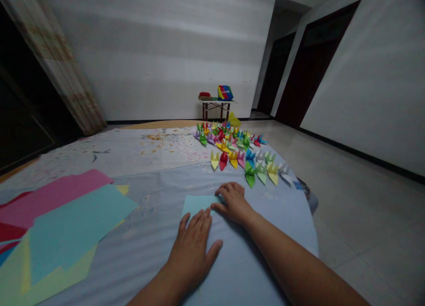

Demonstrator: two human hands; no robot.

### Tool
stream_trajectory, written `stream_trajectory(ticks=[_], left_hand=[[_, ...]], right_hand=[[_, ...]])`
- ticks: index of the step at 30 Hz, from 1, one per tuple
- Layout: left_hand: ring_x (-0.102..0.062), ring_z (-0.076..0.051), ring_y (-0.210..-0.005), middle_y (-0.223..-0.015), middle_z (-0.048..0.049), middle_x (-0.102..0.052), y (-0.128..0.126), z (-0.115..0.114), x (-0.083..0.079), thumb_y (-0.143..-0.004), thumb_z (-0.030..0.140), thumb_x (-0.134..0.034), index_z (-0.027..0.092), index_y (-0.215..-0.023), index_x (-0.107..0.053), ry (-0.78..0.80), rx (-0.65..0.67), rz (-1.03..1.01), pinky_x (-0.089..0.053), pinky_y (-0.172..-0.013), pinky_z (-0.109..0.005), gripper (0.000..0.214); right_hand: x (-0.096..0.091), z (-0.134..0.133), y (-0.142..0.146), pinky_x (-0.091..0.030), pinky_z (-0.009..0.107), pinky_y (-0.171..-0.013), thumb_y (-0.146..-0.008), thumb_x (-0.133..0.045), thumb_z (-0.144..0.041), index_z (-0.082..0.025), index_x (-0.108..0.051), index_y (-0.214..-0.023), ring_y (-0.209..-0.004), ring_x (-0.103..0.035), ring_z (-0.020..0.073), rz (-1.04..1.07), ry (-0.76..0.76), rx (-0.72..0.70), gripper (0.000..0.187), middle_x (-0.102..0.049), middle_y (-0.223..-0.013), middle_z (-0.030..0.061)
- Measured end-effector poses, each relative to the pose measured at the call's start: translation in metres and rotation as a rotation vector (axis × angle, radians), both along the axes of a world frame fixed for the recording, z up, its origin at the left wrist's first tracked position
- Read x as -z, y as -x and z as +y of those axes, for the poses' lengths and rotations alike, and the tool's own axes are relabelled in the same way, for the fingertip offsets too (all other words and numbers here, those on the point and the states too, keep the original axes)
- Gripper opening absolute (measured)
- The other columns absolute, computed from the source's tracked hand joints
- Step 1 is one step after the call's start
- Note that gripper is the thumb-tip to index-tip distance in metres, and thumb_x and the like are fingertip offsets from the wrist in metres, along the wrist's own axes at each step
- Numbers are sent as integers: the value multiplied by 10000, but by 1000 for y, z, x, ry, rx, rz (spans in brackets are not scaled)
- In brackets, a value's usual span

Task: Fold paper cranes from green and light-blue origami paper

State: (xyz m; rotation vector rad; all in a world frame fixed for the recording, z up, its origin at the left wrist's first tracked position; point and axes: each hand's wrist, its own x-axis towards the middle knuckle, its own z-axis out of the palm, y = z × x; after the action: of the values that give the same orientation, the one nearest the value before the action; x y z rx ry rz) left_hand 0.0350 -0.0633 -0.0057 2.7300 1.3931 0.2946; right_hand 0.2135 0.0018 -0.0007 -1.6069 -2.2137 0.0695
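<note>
A small light-blue sheet of paper [198,203] lies on the blue-grey tablecloth in front of me. My left hand [194,242] rests flat at its near edge, fingers stretched out and thumb spread. At the sheet's right side is my right hand [232,202], palm down with bent fingers, its thumb and index apart on the paper. That hand covers the right part of the sheet. Beyond both hands stand several folded paper cranes [250,175] in many colours.
To the left lies a spread pile of coloured paper, with a light-blue sheet [79,222] and a pink sheet [66,193] on top. A flowered cloth [126,149] covers the table's far part. The round table edge curves along the right. A small stand [217,103] holds a colourful box [225,92].
</note>
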Motion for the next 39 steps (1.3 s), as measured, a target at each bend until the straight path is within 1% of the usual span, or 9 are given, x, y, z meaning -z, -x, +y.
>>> stream_trajectory(ticks=[5,8,11,20,25,30,32,34,39], left_hand=[[-321,-253,-1266,-1390,-96,-357,2,2,5,-863,508,-283,175,-1331,-330,-22,3,-24,-181,-1042,-511,575],[-310,-246,-1272,-1403,-71,-339,2,2,4,-866,504,-279,223,-1354,-277,-5,8,-22,-174,-1043,-511,564],[-300,-248,-1276,-1408,-64,-330,0,2,1,-865,509,-272,245,-1350,-289,24,-6,-10,-170,-1040,-515,552],[-291,-245,-1280,-1413,-84,-318,-1,0,0,-868,498,-274,220,-1351,-292,25,-23,-16,-150,-1051,-502,558],[-291,-248,-1281,-1410,-81,-324,-2,0,-1,-867,496,-276,222,-1350,-297,30,-31,-12,-144,-1051,-501,555],[-291,-244,-1281,-1416,-65,-313,-2,0,-2,-867,493,-276,225,-1352,-289,40,-26,-16,-150,-1051,-495,554],[-284,-245,-1285,-1421,-61,-301,-2,0,-2,-867,492,-273,223,-1354,-284,45,-24,-13,-151,-1050,-498,556],[-281,-249,-1286,-1422,-64,-295,-2,0,-3,-866,494,-275,220,-1353,-288,52,-27,-10,-153,-1047,-503,559],[-286,-246,-1283,-1422,-61,-297,-2,0,-4,-863,489,-292,233,-1347,-302,57,-25,-22,-153,-1047,-497,547]], right_hand=[[2,3,0,-237,417,-882,-740,-541,-546,-260,-555,-1018,-1034,-387,244,11,28,25,398,-535,-1058,55],[3,3,1,-241,414,-874,-745,-533,-547,-261,-554,-1013,-1026,-391,246,18,35,35,392,-533,-1062,55],[3,3,1,-240,412,-872,-748,-526,-551,-260,-554,-1014,-1025,-391,246,14,44,39,395,-532,-1063,56],[-1,2,3,-234,412,-878,-750,-532,-538,-260,-557,-1022,-1034,-392,249,4,60,48,389,-533,-1073,60],[-1,2,3,-235,410,-875,-752,-533,-532,-258,-561,-1019,-1032,-397,251,4,69,50,383,-538,-1073,60],[2,2,4,-231,415,-882,-750,-532,-535,-256,-561,-1020,-1042,-394,257,7,43,53,389,-546,-1067,66],[4,3,3,-223,424,-892,-756,-536,-512,-251,-556,-1027,-1056,-387,263,0,31,82,377,-547,-1075,67],[6,5,1,-214,434,-900,-773,-533,-463,-244,-541,-1053,-1074,-379,269,-8,21,140,356,-540,-1102,71],[10,11,-13,-227,443,-891,-811,-495,-389,-239,-512,-1105,-1090,-375,272,-25,36,264,331,-523,-1147,87]])
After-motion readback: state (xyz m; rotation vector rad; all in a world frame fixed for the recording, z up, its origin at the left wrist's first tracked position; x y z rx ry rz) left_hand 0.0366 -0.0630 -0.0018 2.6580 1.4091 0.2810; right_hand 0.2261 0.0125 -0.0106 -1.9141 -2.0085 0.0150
